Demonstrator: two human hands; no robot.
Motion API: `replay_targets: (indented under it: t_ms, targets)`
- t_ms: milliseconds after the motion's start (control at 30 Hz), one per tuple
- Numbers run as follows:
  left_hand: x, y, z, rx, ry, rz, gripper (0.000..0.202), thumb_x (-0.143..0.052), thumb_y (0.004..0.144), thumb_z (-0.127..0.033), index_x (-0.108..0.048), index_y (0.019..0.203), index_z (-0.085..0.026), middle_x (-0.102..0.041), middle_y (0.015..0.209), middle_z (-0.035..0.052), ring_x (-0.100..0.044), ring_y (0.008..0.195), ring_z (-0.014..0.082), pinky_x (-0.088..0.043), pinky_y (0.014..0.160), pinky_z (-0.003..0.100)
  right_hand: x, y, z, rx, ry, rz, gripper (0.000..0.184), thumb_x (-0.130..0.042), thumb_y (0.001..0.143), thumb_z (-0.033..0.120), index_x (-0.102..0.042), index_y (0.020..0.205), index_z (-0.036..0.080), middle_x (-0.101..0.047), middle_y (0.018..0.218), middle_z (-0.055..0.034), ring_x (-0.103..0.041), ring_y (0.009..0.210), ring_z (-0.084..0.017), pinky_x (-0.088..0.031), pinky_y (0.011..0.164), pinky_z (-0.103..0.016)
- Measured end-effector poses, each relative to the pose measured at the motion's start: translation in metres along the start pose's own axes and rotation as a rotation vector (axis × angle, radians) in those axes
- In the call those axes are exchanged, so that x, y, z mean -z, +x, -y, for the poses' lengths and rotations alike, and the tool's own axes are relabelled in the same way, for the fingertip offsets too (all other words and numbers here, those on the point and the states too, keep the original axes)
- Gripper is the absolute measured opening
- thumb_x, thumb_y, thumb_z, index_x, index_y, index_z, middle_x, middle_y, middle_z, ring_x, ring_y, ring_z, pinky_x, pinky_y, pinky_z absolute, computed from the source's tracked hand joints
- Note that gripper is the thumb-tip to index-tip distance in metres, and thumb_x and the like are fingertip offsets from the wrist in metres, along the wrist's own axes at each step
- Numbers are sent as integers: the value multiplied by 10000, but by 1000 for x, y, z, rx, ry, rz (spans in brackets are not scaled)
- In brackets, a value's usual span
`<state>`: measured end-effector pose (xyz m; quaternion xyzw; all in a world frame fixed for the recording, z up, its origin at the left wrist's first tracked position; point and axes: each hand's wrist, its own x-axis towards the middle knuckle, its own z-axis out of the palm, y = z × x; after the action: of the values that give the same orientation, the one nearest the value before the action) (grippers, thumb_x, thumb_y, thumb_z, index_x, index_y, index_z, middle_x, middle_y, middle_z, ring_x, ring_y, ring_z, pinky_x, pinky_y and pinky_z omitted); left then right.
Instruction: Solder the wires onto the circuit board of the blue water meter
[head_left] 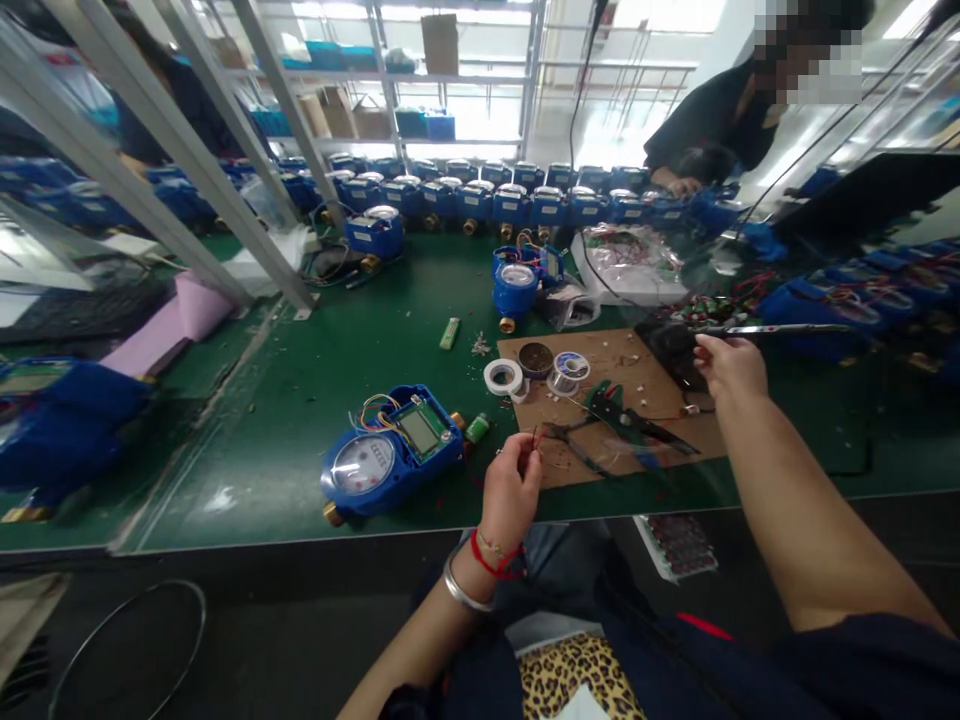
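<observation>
My left hand (512, 485) pinches thin red wires (538, 438) in front of the cardboard sheet. To its left lies a blue water meter (401, 490) with an open electronics compartment, a circuit board with a display (420, 428) and loose coloured wires. A small green cylindrical battery (477, 429) sits between meter and hand. At the right, my right hand (733, 372) is closed around a slim dark soldering iron (780, 329), held nearly level. Pliers (577, 432) and a green-handled wire stripper (619, 412) lie on the cardboard (600, 350) between my hands.
On the cardboard are a solder spool (568, 370), a round tin (535, 358) and white tape (502, 376). Another meter (514, 285) stands behind, near a plastic bag of wires (630, 262). Rows of blue meters (510, 205) line the back. A co-worker (709, 130) is across the bench.
</observation>
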<state>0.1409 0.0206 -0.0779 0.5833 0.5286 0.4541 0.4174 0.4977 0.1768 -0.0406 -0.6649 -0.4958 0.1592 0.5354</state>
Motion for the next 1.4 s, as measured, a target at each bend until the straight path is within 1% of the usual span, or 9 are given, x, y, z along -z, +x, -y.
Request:
replay_targets:
  t_ms: [200, 300, 400, 533, 800, 1033, 1167, 1300, 1400]
  targets:
    - [0, 0, 3, 59, -58, -9, 172, -499, 917, -275, -578, 1037, -180, -670, 929, 57, -624, 835, 164, -469, 759, 273, -14, -58, 27, -198, 246, 64, 134, -593, 860, 303, -564, 859, 172, -587, 734, -17, -541, 577, -82, -430, 497, -199]
    - [0, -1, 3, 62, -74, -10, 173, -499, 919, -283, -577, 1035, -181, -669, 908, 54, -624, 822, 163, -469, 750, 268, -33, -104, 58, -195, 283, 285, 293, -680, 777, 400, -633, 960, 177, -649, 802, -39, -577, 618, -110, -448, 517, -216]
    - [0, -1, 5, 56, -77, -10, 172, -499, 921, -285, -576, 1037, -184, -673, 912, 56, -627, 828, 165, -469, 747, 266, -55, -144, 90, -41, 147, 717, 349, -636, 819, 453, -634, 1039, 182, -659, 813, -28, -590, 662, -128, -482, 589, -247]
    - [0, 0, 5, 60, -67, -6, 163, -499, 922, -284, -576, 1031, -191, -678, 942, 56, -631, 857, 168, -464, 763, 268, -80, -170, 113, 113, -22, 872, 288, -604, 845, 430, -637, 995, 187, -673, 903, -30, -608, 757, -155, -496, 716, -301]
    - [0, -1, 1, 28, -18, 10, 153, -487, 927, -256, -580, 1027, -188, -675, 957, 47, -623, 860, 162, -456, 773, 271, -88, -181, 114, 106, -55, 900, 226, -581, 856, 409, -632, 839, 190, -643, 762, 3, -578, 671, -138, -444, 643, -259]
    - [-1, -3, -1, -7, 40, 27, 165, -473, 922, -229, -578, 1046, -198, -676, 928, 38, -629, 829, 168, -494, 751, 286, -79, -170, 99, -50, 12, 641, 302, -592, 833, 496, -606, 870, 196, -601, 671, 15, -576, 627, -135, -455, 646, -247]
    - [-1, -8, -4, -87, 122, -21, 286, -478, 901, -179, -541, 1179, -199, -667, 1106, 65, -637, 981, 191, -522, 863, 319, -80, -171, 88, -38, -64, 587, 385, -590, 807, 565, -630, 903, 194, -627, 685, -7, -603, 655, -162, -467, 665, -269]
    - [7, -22, -12, -240, 272, -77, 459, -490, 875, -147, -434, 1330, -166, -500, 1386, 123, -557, 1186, 222, -520, 943, 333, -83, -178, 82, -26, -162, 555, 436, -583, 790, 608, -648, 949, 207, -670, 746, -26, -645, 707, -199, -476, 676, -291]
    - [23, -39, -21, -366, 364, -99, 442, -486, 880, -147, -438, 1320, -143, -482, 1396, 148, -525, 1234, 226, -504, 981, 335, -86, -181, 79, -20, -162, 544, 440, -586, 774, 618, -650, 949, 220, -686, 775, -29, -659, 732, -217, -482, 682, -306]
